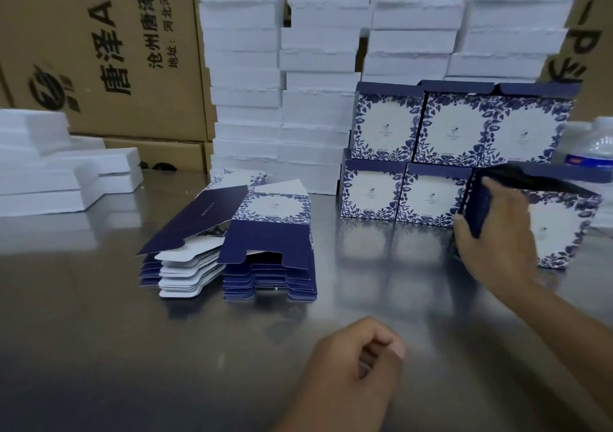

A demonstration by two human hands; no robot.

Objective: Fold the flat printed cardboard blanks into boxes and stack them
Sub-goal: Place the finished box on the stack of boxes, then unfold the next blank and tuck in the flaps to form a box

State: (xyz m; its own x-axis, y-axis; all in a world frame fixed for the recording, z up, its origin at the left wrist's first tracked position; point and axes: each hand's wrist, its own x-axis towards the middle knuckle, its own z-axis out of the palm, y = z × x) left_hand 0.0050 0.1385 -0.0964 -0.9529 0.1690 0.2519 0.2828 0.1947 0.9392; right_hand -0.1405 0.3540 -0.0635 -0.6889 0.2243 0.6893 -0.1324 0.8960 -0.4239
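Workbench seen from the head camera. On the steel table (pixel 99 299), five folded boxes stand in two tiers at the far right. The upper tier has three: left (pixel 386 123), middle (pixel 454 130) and right (pixel 527 130). The lower tier has two: left (pixel 371 193) and right (pixel 431 196). All five show a white panel framed in blue leaves, and their dark blue top flaps are up.

A sixth box (pixel 560 229) sits just right of the lower tier, tilted slightly with its top open. The right hand (pixel 491 232) grips its left wall, with the fingers curled over the dark blue edge and the thumb on the near side. The picture is blurred here, so it is not clear whether this box touches its neighbour.

The left hand (pixel 358 362) is near the centre of the table. Its fingers are curled into a loose fist and it holds nothing.

Two piles of flat blanks lie side by side left of centre. On the left pile (pixel 185 232) the top sheet is lifted at an angle. The right pile (pixel 272 242) shows the printed face.

Four columns of white foam slabs (pixel 245 77) rise at the far side. More foam pieces (pixel 49 166) lie at the far left. Brown cartons (pixel 99 50) stand behind, and one water bottle (pixel 597 146) stands at the far right.
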